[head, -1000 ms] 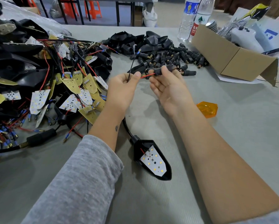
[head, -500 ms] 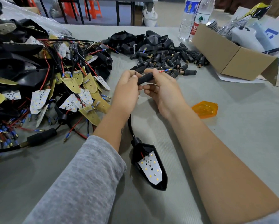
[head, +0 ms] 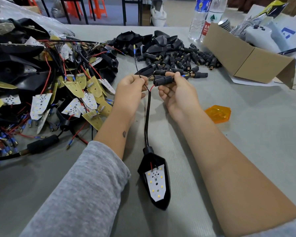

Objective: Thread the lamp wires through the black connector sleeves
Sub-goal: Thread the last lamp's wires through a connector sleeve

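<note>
A black connector sleeve (head: 163, 80) was held level above the table (head: 246, 134) in the right hand (head: 176, 93), pinched between thumb and fingertips, while the left hand (head: 131, 90) was closed on the black wire (head: 136, 65) just above the point where the lamp's cable (head: 148, 117) split in two. The red wire (head: 152, 87) was seen to enter the sleeve at its left end, and a blue-tipped terminal (head: 184, 75) showed at the right end beside the fingertips, so this wire was judged to be through already. The black wire stood free, rising from the left hand to its own blue terminal (head: 134, 48), and was not yet inside the sleeve. The lamp housing (head: 155, 178), with its white LED board facing up, lay on the table between the forearms, near the body. For the step to be done well, the sleeve would best be kept steady and level, the black wire straightened and gripped close to its tip so that it would not buckle, and the terminal aligned with the bore before being pushed. The red wire ought to be kept from being dragged back out while the second one was fed in. A pile of loose sleeves (head: 181, 59) lay beyond the hands, a heap of unfinished lamps and boards (head: 58, 86) to the left, and an orange lens (head: 218, 113) just right of the right wrist.
</note>
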A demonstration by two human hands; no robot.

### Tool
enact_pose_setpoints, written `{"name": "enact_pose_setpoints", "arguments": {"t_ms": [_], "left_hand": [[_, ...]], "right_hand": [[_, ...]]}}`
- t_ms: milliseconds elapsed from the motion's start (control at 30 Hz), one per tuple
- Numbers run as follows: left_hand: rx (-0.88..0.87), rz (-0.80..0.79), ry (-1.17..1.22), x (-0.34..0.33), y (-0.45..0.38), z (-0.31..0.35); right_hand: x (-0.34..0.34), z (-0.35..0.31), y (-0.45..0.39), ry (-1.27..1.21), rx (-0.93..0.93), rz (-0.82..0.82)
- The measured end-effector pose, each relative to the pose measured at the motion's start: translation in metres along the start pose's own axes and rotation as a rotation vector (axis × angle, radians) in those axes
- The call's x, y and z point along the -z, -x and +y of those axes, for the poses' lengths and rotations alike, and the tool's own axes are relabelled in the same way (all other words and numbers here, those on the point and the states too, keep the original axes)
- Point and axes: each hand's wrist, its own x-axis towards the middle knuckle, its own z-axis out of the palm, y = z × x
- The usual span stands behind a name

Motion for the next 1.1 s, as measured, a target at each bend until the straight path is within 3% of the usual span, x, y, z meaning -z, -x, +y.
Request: {"name": "enact_pose_setpoints", "arguments": {"t_ms": [100, 233, 433, 600, 767, 1100], "left_hand": [[-0.031, -0.020, 0.077, -0.001, 0.004, 0.005], [-0.136, -0.087, 0.394, 0.004, 0.007, 0.013], [-0.223, 0.050, 0.392, 0.011, 0.007, 0.014], [-0.186, 0.125, 0.145, 0.011, 0.003, 0.009], [-0.214, 0.026, -0.139, 0.007, 0.005, 0.003], [-0.270, -0.031, -0.345, 0.005, 0.008, 0.000]], "right_hand": [[0.001, 0.000, 0.000, -0.009, -0.012, 0.010], [0.000, 0.001, 0.002, 0.075, 0.019, -0.042], [-0.001, 0.001, 0.002, 0.097, 0.016, -0.052], [0.000, 0.002, -0.001, 0.050, 0.001, 0.011], [0.002, 0.002, -0.005, -0.017, -0.015, 0.036], [0.002, 0.000, -0.005, -0.083, -0.041, 0.032]]}}
